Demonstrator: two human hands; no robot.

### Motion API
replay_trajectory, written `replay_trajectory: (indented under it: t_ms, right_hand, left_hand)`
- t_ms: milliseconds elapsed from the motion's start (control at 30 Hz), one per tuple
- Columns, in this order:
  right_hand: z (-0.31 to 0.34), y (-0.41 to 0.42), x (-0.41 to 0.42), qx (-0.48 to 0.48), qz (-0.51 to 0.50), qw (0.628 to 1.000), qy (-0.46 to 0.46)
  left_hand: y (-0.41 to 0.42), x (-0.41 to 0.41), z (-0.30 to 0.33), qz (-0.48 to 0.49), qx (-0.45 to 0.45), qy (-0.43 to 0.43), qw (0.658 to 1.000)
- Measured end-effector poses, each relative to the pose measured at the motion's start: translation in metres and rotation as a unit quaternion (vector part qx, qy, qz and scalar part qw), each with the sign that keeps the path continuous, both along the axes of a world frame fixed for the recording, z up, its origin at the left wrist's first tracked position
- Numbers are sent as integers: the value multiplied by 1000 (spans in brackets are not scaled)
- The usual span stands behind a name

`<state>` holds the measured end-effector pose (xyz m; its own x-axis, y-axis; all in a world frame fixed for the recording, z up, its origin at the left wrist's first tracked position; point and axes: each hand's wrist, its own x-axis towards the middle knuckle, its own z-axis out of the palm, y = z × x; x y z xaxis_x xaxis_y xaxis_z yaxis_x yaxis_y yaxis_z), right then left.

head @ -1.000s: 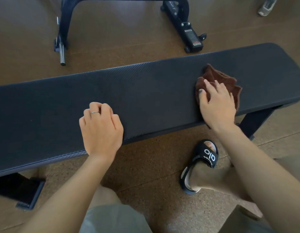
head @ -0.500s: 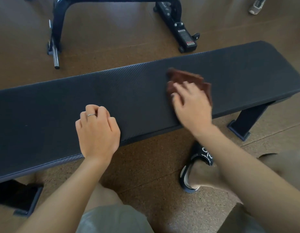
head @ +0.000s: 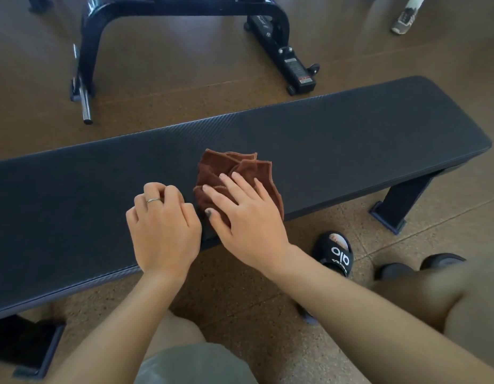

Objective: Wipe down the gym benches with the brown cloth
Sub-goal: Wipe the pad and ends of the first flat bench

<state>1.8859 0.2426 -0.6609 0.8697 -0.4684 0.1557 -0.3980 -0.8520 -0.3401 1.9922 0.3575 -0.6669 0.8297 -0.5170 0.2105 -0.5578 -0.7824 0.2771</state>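
Note:
A long black padded gym bench runs across the view from lower left to upper right. A crumpled brown cloth lies on its middle. My right hand presses flat on the near part of the cloth, fingers spread over it. My left hand rests on the bench's near edge just left of the cloth, fingers curled in, a ring on one finger, holding nothing.
A black machine frame with a chrome peg stands on the brown floor beyond the bench. My foot in a black slide sandal is under the bench's right half. Another person's shoe shows at top right. Bench legs at right and lower left.
My right hand has slid the brown cloth leftward along the bench, from the right part to the middle, ending close beside my left hand. The left hand has stayed put.

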Motion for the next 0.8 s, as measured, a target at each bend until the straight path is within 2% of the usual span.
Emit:
replay_trajectory:
  t_ms: [167, 300, 533, 800]
  right_hand:
    - [4, -38, 60, 2, 20, 1000, 11]
    - [2, -54, 105, 13, -7, 999, 33]
    - [2, -10, 38, 21, 70, 997, 3]
    - [4, -57, 161, 14, 149, 988, 45]
  left_hand:
    - [-1, -1, 1, 3, 11, -6, 1000]
    - [-3, -1, 2, 12, -1, -10, 1000]
    - [-4, 0, 0, 25, 3, -14, 1000]
    - [-9, -1, 5, 84, -28, 38, 995]
